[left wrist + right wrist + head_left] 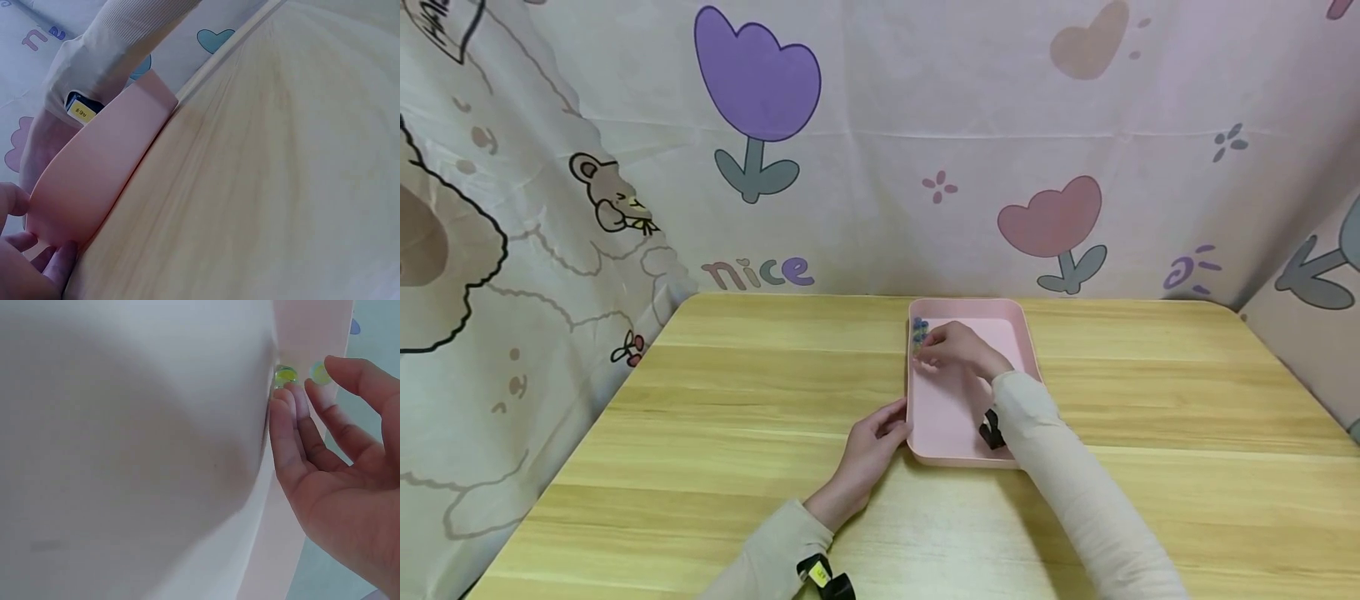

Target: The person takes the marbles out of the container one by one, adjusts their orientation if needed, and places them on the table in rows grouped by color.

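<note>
A pink rectangular tray (951, 429) lies on the table. Several blue-green glass marbles (920, 326) sit along its left wall, near the far corner. My right hand (958, 348) is over the tray beside them. Between its thumb and index finger it pinches a clear yellow-green marble (320, 373), seen in the right wrist view. Another green marble (285, 375) is just past the other fingertips, against the tray wall. My left hand (868, 454) touches the outside of the tray near its front left corner, fingertips against the wall in the left wrist view.
The wooden table (760, 392) extends to both sides of the tray. Behind it hangs a patterned cloth (880, 167) with tulips and hearts. Black wrist devices (826, 577) are strapped over the sleeves.
</note>
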Motion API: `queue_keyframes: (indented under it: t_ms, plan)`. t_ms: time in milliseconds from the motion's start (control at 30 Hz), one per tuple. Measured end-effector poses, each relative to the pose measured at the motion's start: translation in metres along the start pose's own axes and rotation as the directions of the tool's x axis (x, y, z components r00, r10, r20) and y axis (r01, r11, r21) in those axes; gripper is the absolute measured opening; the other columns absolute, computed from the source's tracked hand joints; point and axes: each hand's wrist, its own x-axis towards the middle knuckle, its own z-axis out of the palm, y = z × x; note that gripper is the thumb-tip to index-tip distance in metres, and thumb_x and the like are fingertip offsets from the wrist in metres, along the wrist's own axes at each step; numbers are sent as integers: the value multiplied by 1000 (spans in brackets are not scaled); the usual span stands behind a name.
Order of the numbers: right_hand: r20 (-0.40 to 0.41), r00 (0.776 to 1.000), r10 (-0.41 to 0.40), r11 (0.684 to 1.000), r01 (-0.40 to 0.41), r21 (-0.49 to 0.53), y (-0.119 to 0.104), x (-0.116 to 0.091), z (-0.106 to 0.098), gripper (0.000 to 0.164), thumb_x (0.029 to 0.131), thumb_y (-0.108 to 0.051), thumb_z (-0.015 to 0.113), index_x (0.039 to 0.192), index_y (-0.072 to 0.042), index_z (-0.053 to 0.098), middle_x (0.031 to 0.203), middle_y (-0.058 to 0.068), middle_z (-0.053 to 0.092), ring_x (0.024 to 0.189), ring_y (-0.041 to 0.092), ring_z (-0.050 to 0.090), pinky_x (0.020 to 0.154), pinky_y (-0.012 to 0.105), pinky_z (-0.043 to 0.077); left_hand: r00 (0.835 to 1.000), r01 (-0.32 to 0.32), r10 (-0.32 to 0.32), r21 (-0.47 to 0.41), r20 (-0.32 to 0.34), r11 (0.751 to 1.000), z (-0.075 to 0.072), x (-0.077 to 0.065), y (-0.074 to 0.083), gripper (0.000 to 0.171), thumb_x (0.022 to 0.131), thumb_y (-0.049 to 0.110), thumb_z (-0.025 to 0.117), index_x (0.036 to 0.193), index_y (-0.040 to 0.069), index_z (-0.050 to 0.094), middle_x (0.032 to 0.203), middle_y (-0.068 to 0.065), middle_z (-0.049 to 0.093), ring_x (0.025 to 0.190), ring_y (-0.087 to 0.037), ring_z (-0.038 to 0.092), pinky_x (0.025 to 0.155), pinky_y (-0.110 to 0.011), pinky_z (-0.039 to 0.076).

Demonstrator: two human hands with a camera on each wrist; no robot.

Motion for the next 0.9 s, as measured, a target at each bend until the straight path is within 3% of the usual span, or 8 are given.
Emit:
queue_keyframes:
  t_ms: [267, 433, 700, 900]
  plan:
    - [-69, 997, -31, 999, 29, -40, -3, -5, -7, 13, 89, -11, 65, 92, 1, 69, 82, 8, 67, 73, 14, 58, 68, 25, 51, 1000, -1, 1, 12, -6, 1000, 1, -1, -1, 45, 93, 9, 60, 135, -4, 52, 121, -14, 61, 107, -21, 57, 92, -28, 50]
    - [-95, 994, -47, 999, 44, -29, -11, -10, -16, 14, 90, -12, 65, 95, 2, 68, 86, 9, 66, 79, 19, 62, 76, 32, 56, 1000, -12, 12, 18, -9, 1000, 0, 0, -1, 44, 93, 10, 60, 135, -3, 53, 120, -14, 62, 108, -21, 57, 91, -27, 50]
    - [-130, 987, -90, 996, 89, -10, -17, -24, -25, 15, 91, -12, 65, 96, 2, 67, 86, 11, 69, 78, 23, 66, 77, 41, 57, 1000, -14, 14, 1, -12, 1000, 1, 0, -1, 43, 94, 8, 60, 135, -4, 53, 120, -15, 62, 107, -20, 57, 90, -25, 51]
    - [-173, 973, -150, 988, 153, 0, -18, -40, -29, 15, 91, -15, 67, 96, -1, 67, 79, 6, 68, 78, 28, 65, 72, 36, 54, 1000, -24, 24, -8, -9, 1000, 1, -1, 1, 42, 95, 7, 60, 134, -4, 53, 120, -15, 62, 108, -21, 57, 90, -27, 51]
